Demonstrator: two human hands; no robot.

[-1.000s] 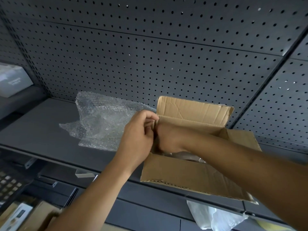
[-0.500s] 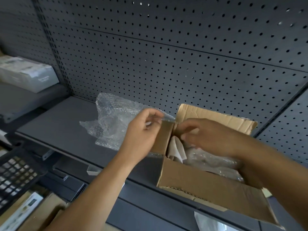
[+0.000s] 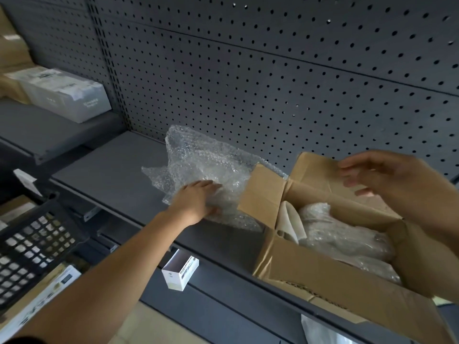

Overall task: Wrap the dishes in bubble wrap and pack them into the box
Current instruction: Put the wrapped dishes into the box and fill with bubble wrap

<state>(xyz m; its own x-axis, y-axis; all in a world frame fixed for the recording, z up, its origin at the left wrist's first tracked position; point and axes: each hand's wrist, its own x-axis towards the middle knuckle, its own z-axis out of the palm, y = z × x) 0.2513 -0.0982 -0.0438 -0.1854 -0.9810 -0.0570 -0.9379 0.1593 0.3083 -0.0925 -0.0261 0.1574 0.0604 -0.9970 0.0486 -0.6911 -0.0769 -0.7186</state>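
A dark shelf carries an open cardboard box at the right. A crumpled heap of bubble wrap lies just beside its left flap. Wrapped dishes lie inside the box. The right hand hovers above the box, fingers loose and grasping nothing. The left hand rests on the heap with its fingers straight.

Shop or stockroom aisle: dark grey metal retail shelving, with perforated pegboard back panels across the top of the frame, a slotted upright upper left and a flat steel shelf centre left. White boxed goods and brown cartons sit on the neighbouring shelf upper left. A black plastic crate is lower left and a small white product box lower centre, its print too blurred to read; probably retail stock.
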